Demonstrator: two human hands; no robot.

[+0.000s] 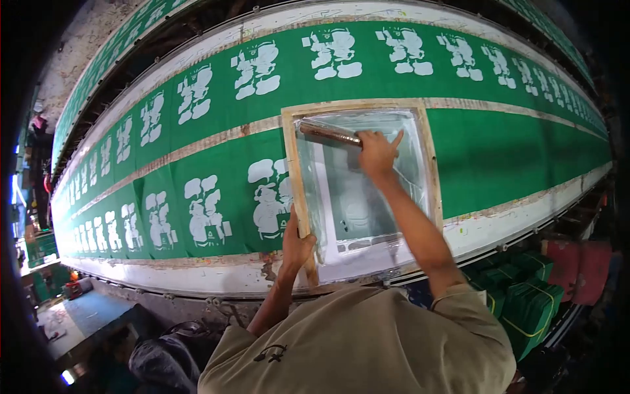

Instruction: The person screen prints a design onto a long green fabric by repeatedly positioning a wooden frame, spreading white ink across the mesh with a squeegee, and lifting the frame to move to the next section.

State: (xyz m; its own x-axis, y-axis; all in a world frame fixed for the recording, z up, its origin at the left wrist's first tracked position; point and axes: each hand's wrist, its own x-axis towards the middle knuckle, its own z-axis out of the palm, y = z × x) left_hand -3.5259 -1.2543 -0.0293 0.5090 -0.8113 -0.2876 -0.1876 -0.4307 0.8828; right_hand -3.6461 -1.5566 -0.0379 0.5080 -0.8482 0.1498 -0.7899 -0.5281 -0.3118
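Observation:
A wooden-framed printing screen (pixel 431 157) lies on the lower strip of green fabric (pixel 512 157) on a long table. My right hand (pixel 378 154) is closed around one end of a brown squeegee (pixel 328 132), with a finger stretched out to the right. The squeegee rests across the upper part of the mesh (pixel 351 187), which carries pale smears. My left hand (pixel 298 246) grips the left side of the screen's frame near its lower corner. White printed figures (pixel 210 210) stand in a row on the fabric left of the screen.
A second green strip with white prints (pixel 335 52) runs along the far side of the table. Strapped green bundles (pixel 531 308) and a red object (pixel 577 269) sit below right. A black bag-like item (pixel 174 358) and a bluish bench (pixel 92 315) are at lower left.

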